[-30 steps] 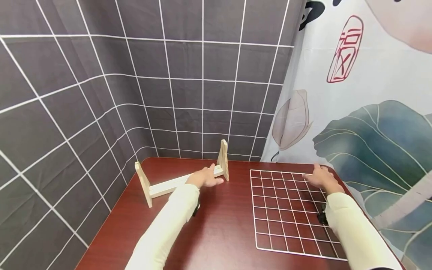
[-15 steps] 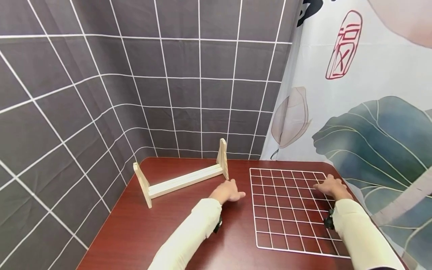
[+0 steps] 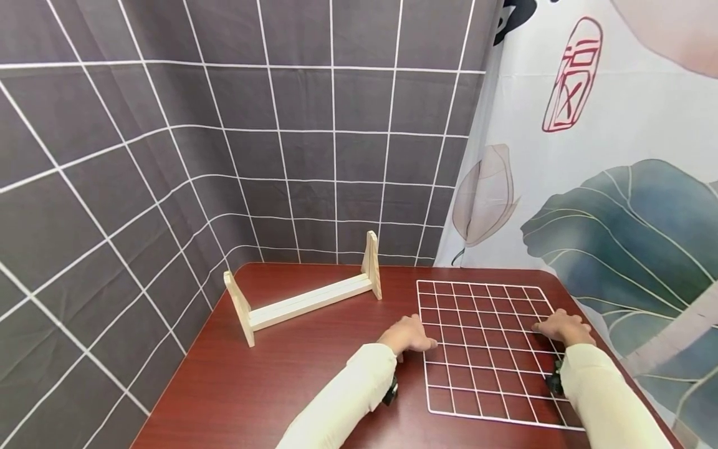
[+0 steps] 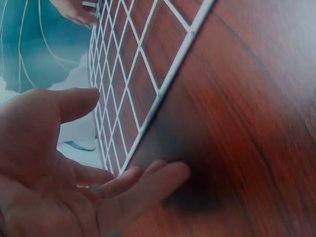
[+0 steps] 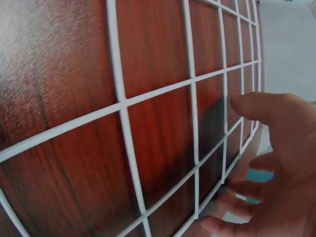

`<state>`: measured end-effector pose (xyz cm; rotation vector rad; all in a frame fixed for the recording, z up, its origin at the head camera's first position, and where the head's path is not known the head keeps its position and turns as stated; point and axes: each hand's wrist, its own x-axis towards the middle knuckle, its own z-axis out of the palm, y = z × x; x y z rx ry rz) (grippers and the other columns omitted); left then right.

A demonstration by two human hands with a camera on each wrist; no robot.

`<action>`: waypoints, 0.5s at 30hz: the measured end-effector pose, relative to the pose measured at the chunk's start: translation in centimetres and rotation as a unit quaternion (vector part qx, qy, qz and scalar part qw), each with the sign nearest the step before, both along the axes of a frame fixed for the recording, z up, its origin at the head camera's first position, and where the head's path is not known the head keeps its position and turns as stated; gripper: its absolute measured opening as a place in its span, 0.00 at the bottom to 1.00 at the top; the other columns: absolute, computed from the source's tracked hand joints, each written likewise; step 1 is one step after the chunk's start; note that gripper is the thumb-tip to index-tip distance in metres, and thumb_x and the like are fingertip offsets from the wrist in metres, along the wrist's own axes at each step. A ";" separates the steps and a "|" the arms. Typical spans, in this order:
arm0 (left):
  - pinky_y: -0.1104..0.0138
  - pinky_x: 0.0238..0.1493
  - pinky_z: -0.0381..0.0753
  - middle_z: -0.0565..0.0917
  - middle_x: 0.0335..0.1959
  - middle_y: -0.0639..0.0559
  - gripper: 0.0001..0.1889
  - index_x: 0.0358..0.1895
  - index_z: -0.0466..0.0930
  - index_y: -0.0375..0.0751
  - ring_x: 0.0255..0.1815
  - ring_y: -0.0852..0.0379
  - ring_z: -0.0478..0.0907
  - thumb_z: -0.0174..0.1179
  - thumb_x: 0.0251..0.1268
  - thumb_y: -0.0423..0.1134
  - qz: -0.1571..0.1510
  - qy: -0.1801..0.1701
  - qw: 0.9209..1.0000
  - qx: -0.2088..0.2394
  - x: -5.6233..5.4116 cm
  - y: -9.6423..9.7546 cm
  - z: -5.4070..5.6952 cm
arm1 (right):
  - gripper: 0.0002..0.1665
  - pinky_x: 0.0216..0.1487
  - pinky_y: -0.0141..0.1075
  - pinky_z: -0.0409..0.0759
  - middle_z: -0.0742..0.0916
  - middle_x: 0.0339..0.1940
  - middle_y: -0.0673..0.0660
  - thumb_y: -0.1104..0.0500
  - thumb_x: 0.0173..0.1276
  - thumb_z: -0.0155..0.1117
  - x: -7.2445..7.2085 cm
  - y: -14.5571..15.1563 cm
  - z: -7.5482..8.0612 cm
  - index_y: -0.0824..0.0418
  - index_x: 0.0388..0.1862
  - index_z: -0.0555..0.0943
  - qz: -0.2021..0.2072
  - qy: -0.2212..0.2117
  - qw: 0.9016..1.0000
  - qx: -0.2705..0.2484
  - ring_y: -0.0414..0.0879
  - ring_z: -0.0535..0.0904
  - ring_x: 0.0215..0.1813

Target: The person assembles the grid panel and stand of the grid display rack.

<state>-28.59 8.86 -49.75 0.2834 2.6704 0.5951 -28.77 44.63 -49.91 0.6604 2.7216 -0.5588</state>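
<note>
A white wire grid panel (image 3: pixel 477 358) lies flat on the right part of the reddish-brown table. Beside its left edge is my left hand (image 3: pixel 408 335), thumb apart from the slightly bent fingers, nothing held; the left wrist view shows the palm (image 4: pixel 44 173) close to the grid's border wire. My right hand (image 3: pixel 563 327) is at the grid's right edge. In the right wrist view its thumb (image 5: pixel 247 106) is over the grid and its loosely bent fingers (image 5: pixel 247 190) are by the outer wire, with a gap between them.
A pale wooden stand (image 3: pixel 311 300) with two upright end pieces sits at the back left of the table (image 3: pixel 224 399). Behind it hangs a grey cloth (image 3: pixel 303 156) with white lines. A white curtain (image 3: pixel 521 106) with leaf prints borders the right side.
My left hand has moved away from the wooden stand, rightward and nearer, to the grid's left edge. My right hand has slid nearer along the grid's right edge. Stand and grid stay put.
</note>
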 end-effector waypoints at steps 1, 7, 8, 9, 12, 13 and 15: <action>0.59 0.13 0.81 0.81 0.39 0.40 0.29 0.52 0.76 0.34 0.20 0.46 0.82 0.68 0.62 0.56 0.002 -0.007 1.000 0.011 0.0 0.2 -0.1 | 0.49 0.59 0.72 0.69 0.60 0.54 0.89 0.48 0.67 0.59 0.1 0.0 0.0 0.88 0.63 0.51 0.000 0.000 1.000 0.001 0.83 0.58 0.57; 0.61 0.17 0.84 0.71 0.18 0.49 0.21 0.19 0.72 0.42 0.14 0.47 0.83 0.69 0.62 0.49 0.016 -0.036 0.997 0.063 0.5 1.0 -0.2 | 0.49 0.61 0.71 0.68 0.57 0.56 0.92 0.49 0.67 0.58 0.1 0.2 -0.3 0.90 0.63 0.51 0.008 0.000 1.000 0.002 0.86 0.57 0.59; 0.62 0.18 0.84 0.70 0.18 0.49 0.22 0.18 0.69 0.43 0.15 0.47 0.84 0.68 0.62 0.48 0.016 -0.038 0.997 0.069 0.6 1.1 -0.2 | 0.50 0.61 0.72 0.68 0.56 0.57 0.92 0.49 0.67 0.58 0.1 0.2 -0.3 0.90 0.63 0.50 0.009 0.000 1.000 0.001 0.87 0.56 0.60; 0.62 0.18 0.84 0.70 0.17 0.49 0.22 0.18 0.68 0.44 0.16 0.47 0.85 0.68 0.62 0.46 0.017 -0.040 0.996 0.074 0.6 1.2 -0.1 | 0.50 0.61 0.72 0.67 0.56 0.57 0.92 0.49 0.67 0.58 0.1 0.3 -0.4 0.90 0.64 0.50 0.007 0.000 1.000 0.000 0.87 0.56 0.60; 0.63 0.20 0.85 0.71 0.19 0.49 0.19 0.19 0.67 0.43 0.20 0.47 0.87 0.66 0.61 0.42 0.021 -0.043 0.995 0.084 0.9 1.4 0.0 | 0.51 0.61 0.75 0.66 0.55 0.57 0.92 0.48 0.67 0.58 0.1 0.5 -0.6 0.88 0.66 0.49 0.004 -0.002 1.000 -0.006 0.87 0.55 0.61; 0.63 0.21 0.86 0.71 0.19 0.49 0.17 0.20 0.68 0.42 0.21 0.46 0.88 0.65 0.61 0.41 0.025 -0.046 0.994 0.091 0.9 1.4 0.0 | 0.51 0.61 0.76 0.66 0.55 0.57 0.91 0.48 0.68 0.58 0.1 0.5 -0.6 0.88 0.66 0.49 0.001 -0.004 1.000 -0.009 0.88 0.55 0.61; 0.64 0.22 0.86 0.72 0.20 0.48 0.14 0.22 0.70 0.41 0.23 0.46 0.89 0.64 0.60 0.39 0.034 -0.047 0.994 0.096 1.0 1.6 0.0 | 0.51 0.61 0.75 0.65 0.55 0.57 0.92 0.47 0.67 0.57 0.0 0.5 -0.7 0.88 0.66 0.50 0.000 -0.006 1.000 -0.012 0.88 0.55 0.60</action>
